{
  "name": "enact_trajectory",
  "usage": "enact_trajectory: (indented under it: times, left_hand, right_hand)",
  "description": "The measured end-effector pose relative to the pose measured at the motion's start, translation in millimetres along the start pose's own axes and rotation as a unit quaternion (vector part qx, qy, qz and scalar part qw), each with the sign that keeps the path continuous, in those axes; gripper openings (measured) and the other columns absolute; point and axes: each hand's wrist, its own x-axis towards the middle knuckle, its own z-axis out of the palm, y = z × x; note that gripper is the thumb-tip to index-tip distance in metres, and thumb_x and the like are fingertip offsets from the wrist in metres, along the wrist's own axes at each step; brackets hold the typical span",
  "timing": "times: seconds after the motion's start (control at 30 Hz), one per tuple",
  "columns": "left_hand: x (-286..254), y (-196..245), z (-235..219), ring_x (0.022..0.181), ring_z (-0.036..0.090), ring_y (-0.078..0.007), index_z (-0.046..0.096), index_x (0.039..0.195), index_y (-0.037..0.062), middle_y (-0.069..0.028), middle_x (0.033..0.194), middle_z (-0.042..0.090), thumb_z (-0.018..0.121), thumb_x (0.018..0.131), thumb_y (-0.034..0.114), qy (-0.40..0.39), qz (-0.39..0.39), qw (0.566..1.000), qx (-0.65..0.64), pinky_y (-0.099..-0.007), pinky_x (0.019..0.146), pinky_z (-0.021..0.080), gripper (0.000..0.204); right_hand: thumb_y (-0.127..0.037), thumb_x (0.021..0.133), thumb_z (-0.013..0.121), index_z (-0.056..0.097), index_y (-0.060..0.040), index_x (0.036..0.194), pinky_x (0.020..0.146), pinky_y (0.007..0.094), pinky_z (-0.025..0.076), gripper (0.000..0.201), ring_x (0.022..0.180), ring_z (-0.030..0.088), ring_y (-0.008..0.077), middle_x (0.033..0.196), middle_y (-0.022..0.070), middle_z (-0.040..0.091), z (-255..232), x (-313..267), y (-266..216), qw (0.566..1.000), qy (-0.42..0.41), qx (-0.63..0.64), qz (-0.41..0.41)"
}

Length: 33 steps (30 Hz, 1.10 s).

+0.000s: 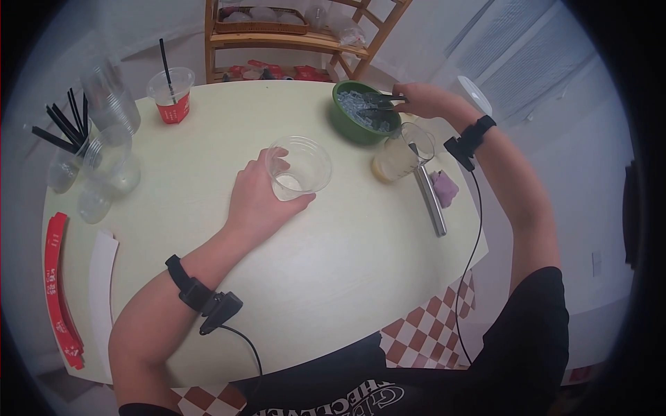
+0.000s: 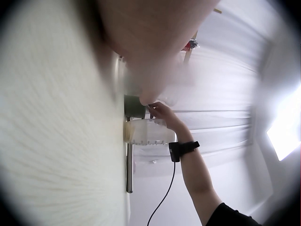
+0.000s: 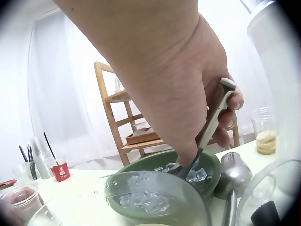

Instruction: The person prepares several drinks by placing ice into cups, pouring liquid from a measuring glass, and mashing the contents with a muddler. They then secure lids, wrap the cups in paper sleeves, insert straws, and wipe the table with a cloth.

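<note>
My left hand (image 1: 255,197) grips a clear plastic cup (image 1: 309,159) around its side, with the thumb on the near side; the cup stands at mid-table, its mouth facing up. At the far right, my right hand (image 1: 422,100) holds metal tongs (image 3: 212,123) over a green bowl (image 1: 347,127). Their lower ends reach down among the clear ice cubes (image 3: 197,175) in it. Close to the bowl stands a clear pitcher (image 1: 409,154) with a little yellowish liquid at the bottom. In the right wrist view its rim overlaps the bowl.
A silver long-handled utensil (image 1: 433,204) and a purple cloth (image 1: 445,188) lie beside the pitcher. Along the left are a red-labelled cup (image 1: 173,111) with a straw, stacked cups (image 1: 111,97), black straws (image 1: 64,125) and red paper strips (image 1: 59,284). A wooden shelf (image 1: 291,40) stands behind the table.
</note>
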Motion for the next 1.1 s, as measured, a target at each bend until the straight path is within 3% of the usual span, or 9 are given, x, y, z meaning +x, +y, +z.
enact_trajectory:
  times: [0.27, 0.33, 0.53, 0.77, 0.93, 1.1]
  left_hand:
    - [-1, -1, 1, 0.120, 0.071, -0.0345, 0.054, 0.141, 0.0006, -0.0204, 0.124, 0.072, 0.095, 0.075, 0.029, 0.008, 0.014, 1.000, 0.000, -0.0438, 0.102, 0.055, 0.083]
    - [0, 2, 0, 0.119, 0.071, -0.0347, 0.053, 0.141, 0.0007, -0.0204, 0.123, 0.072, 0.095, 0.075, 0.030, 0.003, 0.006, 1.000, -0.004, -0.0439, 0.102, 0.055, 0.083]
    - [0, -2, 1, 0.118, 0.071, -0.0353, 0.053, 0.141, 0.0016, -0.0206, 0.123, 0.073, 0.095, 0.075, 0.030, 0.006, 0.013, 1.000, 0.002, -0.0443, 0.102, 0.055, 0.083]
    - [0, -1, 1, 0.118, 0.071, -0.0359, 0.053, 0.141, 0.0021, -0.0205, 0.123, 0.072, 0.094, 0.076, 0.030, 0.004, 0.009, 1.000, 0.004, -0.0444, 0.102, 0.055, 0.081]
    - [0, -1, 1, 0.117, 0.071, -0.0354, 0.053, 0.140, 0.0021, -0.0206, 0.123, 0.072, 0.094, 0.076, 0.030, 0.005, 0.017, 1.000, 0.006, -0.0441, 0.101, 0.055, 0.081]
    - [0, -2, 1, 0.116, 0.072, -0.0351, 0.053, 0.140, 0.0020, -0.0206, 0.122, 0.072, 0.095, 0.076, 0.031, 0.007, 0.021, 1.000, 0.005, -0.0441, 0.100, 0.056, 0.082]
  right_hand:
    - [-0.039, 0.101, 0.072, 0.072, -0.0110, 0.130, 0.094, 0.0485, 0.056, 0.040, 0.111, 0.071, 0.0382, 0.115, 0.0161, 0.077, -4, 8, 3, 0.999, 0.003, -0.040, -0.008]
    - [-0.037, 0.101, 0.073, 0.072, -0.0140, 0.134, 0.096, 0.0483, 0.056, 0.041, 0.113, 0.071, 0.0371, 0.118, 0.0148, 0.077, -3, 13, 10, 0.995, 0.050, -0.053, -0.070]
    - [-0.036, 0.101, 0.074, 0.072, -0.0160, 0.135, 0.097, 0.0482, 0.055, 0.040, 0.113, 0.071, 0.0364, 0.119, 0.0125, 0.077, 0, 30, 21, 0.993, 0.050, -0.048, -0.094]
    - [-0.036, 0.101, 0.074, 0.074, -0.0157, 0.133, 0.097, 0.0472, 0.056, 0.038, 0.113, 0.071, 0.0365, 0.119, 0.0128, 0.077, -9, 23, 12, 0.992, 0.044, -0.059, -0.098]
    - [-0.031, 0.101, 0.073, 0.073, -0.0129, 0.137, 0.098, 0.0472, 0.055, 0.040, 0.113, 0.071, 0.0377, 0.121, 0.0162, 0.077, -5, 20, 6, 0.998, 0.019, 0.003, -0.057]
    - [-0.035, 0.100, 0.074, 0.074, -0.0139, 0.134, 0.096, 0.0465, 0.056, 0.040, 0.111, 0.072, 0.0363, 0.120, 0.0138, 0.077, -4, 16, 8, 0.997, 0.045, -0.021, -0.067]
